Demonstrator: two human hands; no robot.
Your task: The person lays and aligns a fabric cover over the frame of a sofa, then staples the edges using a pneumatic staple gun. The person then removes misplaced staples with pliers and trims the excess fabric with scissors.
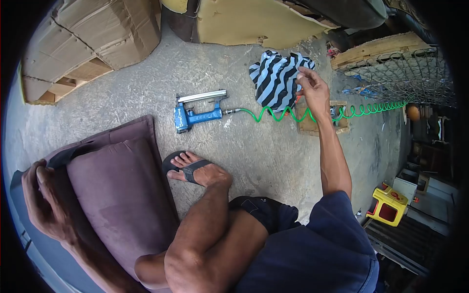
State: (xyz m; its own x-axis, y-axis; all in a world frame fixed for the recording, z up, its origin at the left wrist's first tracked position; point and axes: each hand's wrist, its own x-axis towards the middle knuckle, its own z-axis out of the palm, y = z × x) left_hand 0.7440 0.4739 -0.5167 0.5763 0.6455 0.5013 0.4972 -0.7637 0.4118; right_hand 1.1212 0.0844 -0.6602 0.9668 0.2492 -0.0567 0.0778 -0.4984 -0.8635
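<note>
A purple padded cushion [117, 180] with a flat fabric border lies by my legs at the lower left. My left hand [46, 202] is curled at its far left corner, where dark fabric [73, 154] shows along the border; the hand hides the exact grip. My right hand [313, 90] is raised beside a black and light-blue striped cloth [278, 80], its fingers bent and partly apart, with nothing visible in them. A blue staple gun [198, 115] lies on the floor between the cushion and the cloth, joined to a coiled green air hose [273, 115].
A small wooden box [308, 128] stands under my right forearm. Cardboard [97, 39] is at the upper left, yellow foam [244, 24] at the top. Wire mesh [405, 73] and a yellow plastic object [389, 205] are at the right. My sandalled foot [195, 168] rests beside the cushion.
</note>
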